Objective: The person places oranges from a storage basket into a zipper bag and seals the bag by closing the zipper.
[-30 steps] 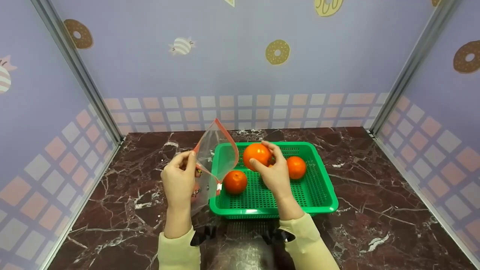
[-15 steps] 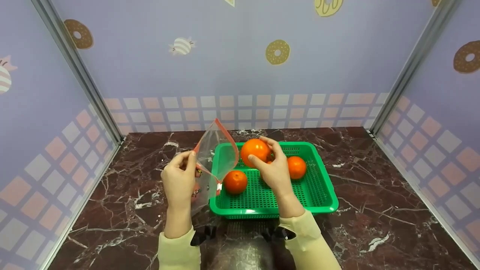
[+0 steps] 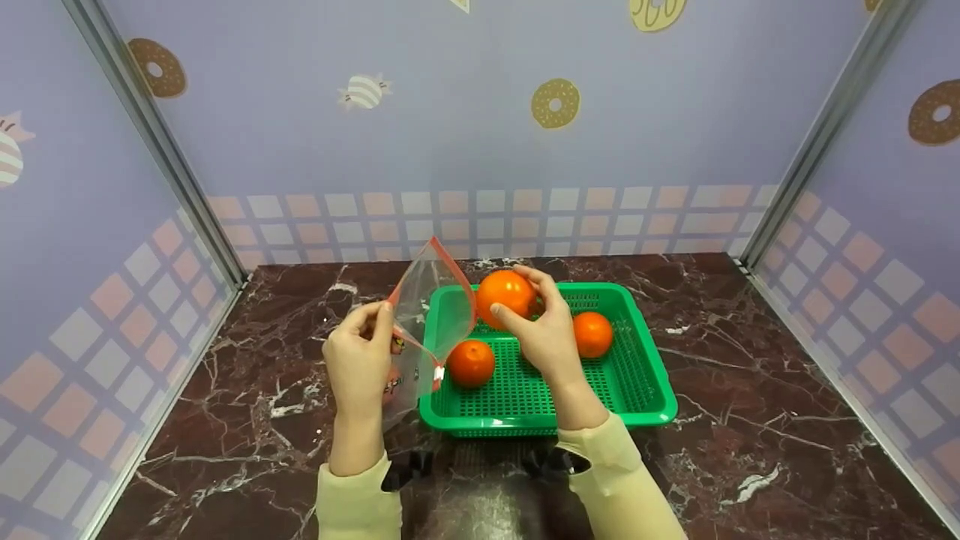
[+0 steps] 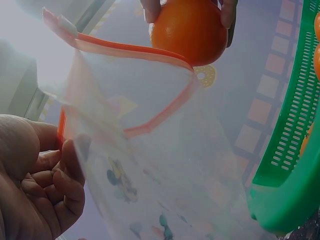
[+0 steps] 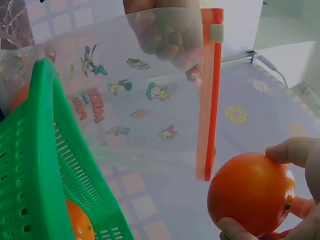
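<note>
My left hand (image 3: 356,367) pinches the orange-red zip rim of a clear slider bag (image 3: 429,307) printed with cartoon figures. The bag's mouth gapes, facing right. In my right hand (image 3: 553,341) is an orange (image 3: 504,296), gripped between thumb and fingers just right of the bag's mouth, over the basket's far rim. The right wrist view shows this orange (image 5: 250,195) beside the bag's rim (image 5: 210,100), with the white slider (image 5: 217,33) at one end. A round orange shape shows through the bag's lower part at the left of that view.
A green perforated basket (image 3: 555,422) stands below my right hand. One orange (image 3: 471,365) lies at its left, another (image 3: 592,334) at its right, and one is mostly hidden behind my hand. Patterned panels (image 3: 480,150) enclose the dark marbled tabletop (image 3: 255,420).
My right hand has carried the orange up and slightly left, closer to the bag's mouth. The left hand and the bag have stayed in place.
</note>
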Demonstrator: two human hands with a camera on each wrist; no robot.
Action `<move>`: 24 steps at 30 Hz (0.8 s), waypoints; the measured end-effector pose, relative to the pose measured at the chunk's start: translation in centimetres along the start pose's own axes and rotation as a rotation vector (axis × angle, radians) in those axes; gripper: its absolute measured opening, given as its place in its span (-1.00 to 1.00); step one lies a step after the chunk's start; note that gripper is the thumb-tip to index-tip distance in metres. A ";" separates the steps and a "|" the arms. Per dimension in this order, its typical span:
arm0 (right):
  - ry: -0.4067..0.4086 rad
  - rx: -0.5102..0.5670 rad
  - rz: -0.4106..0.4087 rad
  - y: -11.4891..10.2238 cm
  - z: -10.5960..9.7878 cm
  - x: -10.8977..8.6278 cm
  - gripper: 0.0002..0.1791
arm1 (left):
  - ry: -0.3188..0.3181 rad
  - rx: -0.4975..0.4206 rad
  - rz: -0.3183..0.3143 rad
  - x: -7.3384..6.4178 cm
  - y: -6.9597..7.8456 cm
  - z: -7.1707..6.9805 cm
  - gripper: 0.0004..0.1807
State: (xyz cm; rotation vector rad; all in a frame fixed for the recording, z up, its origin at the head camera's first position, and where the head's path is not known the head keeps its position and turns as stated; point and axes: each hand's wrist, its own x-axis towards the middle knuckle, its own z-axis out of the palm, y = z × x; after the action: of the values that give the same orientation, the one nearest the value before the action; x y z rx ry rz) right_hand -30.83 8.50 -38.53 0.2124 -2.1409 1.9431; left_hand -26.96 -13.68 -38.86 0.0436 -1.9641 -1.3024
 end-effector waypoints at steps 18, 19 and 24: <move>-0.056 -0.023 -0.055 -1.3 0.7 0.2 -0.36 | -0.009 0.005 -0.020 0.0 0.1 0.1 -0.83; -0.061 -0.026 -0.055 -1.4 0.8 0.2 -0.36 | -0.010 0.005 -0.023 0.0 0.1 0.1 -0.83; -0.088 -0.026 -0.060 -1.8 1.2 0.2 -0.35 | -0.006 0.006 -0.023 0.1 0.1 0.1 -0.83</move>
State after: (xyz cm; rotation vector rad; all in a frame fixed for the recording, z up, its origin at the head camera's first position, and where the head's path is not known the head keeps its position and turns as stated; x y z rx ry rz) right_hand -30.63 7.13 -36.89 0.3598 -2.1867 1.9048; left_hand -27.01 -13.55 -38.74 0.0655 -1.9786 -1.3127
